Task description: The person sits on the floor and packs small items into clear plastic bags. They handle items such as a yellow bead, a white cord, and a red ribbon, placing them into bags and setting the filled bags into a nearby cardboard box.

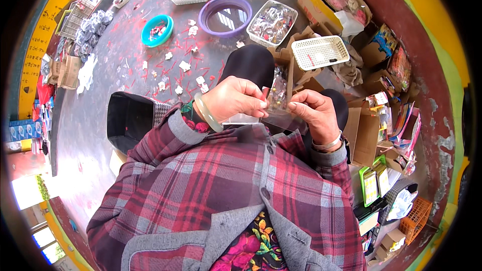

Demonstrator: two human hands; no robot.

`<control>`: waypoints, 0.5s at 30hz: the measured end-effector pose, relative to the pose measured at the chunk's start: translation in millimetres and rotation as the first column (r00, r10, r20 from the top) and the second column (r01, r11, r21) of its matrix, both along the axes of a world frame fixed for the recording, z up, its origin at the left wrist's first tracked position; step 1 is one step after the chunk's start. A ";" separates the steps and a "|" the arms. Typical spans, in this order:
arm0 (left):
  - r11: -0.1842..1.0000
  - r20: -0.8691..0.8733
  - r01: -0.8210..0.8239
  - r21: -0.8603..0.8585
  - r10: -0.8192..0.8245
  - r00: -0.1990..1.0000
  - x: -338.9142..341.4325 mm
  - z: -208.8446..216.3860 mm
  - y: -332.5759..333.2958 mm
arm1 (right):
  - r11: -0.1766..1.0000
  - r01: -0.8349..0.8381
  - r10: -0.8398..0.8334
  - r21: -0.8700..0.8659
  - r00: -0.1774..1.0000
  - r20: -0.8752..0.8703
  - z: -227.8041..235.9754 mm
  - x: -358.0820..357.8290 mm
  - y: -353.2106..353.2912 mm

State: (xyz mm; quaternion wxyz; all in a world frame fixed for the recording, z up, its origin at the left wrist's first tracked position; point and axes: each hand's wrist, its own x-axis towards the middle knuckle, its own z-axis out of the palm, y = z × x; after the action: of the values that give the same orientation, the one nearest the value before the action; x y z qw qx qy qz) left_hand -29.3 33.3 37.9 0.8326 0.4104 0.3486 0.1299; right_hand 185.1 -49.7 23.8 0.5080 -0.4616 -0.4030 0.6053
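Note:
In front of my lap, both hands are close together with fingertips pinched. My left hand [235, 99], with a pale bangle at the wrist, grips a small dark red piece [265, 92] whose kind I cannot make out. Between the hands shows a small clear plastic bag [277, 101]. My right hand [316, 113] seems to pinch the bag's edge between thumb and forefinger. Just beyond the hands stands an open cardboard box [284, 60] between my knees, with clear packets partly visible inside.
A white basket [321, 52] rests beyond my right hand. Farther off stand a purple basin [226, 0], a teal bowl [156, 30] and a basket of clear packets [272, 20]. Red and white bits litter the floor. A black bin [131, 120] is at left; cartons [362, 138] line the right.

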 end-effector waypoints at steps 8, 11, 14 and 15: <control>0.998 0.018 0.012 -0.066 -0.011 1.000 1.4 -0.1 -1.8 | 0.999 -0.037 0.037 0.001 0.999 0.026 2.5 -1.2 -3.3; 0.998 0.010 0.016 -0.063 -0.015 1.000 1.5 -0.6 -2.7 | 0.999 -0.048 0.047 0.021 0.998 0.044 1.7 -1.1 -3.2; 0.998 0.002 0.009 -0.057 -0.009 1.000 2.9 2.7 -4.5 | 0.998 -0.049 0.047 0.026 0.998 0.048 1.9 -1.4 -3.5; 0.998 -0.001 0.007 -0.057 -0.007 1.000 3.4 3.6 -5.0 | 0.999 -0.048 0.047 0.026 0.998 0.047 1.8 -1.4 -3.8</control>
State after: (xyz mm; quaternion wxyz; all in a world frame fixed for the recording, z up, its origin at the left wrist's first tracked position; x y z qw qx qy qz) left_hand -26.0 28.3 41.5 0.8440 0.3880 0.3513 0.1169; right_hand 183.6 -53.4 25.6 0.4901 -0.4590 -0.4338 0.6007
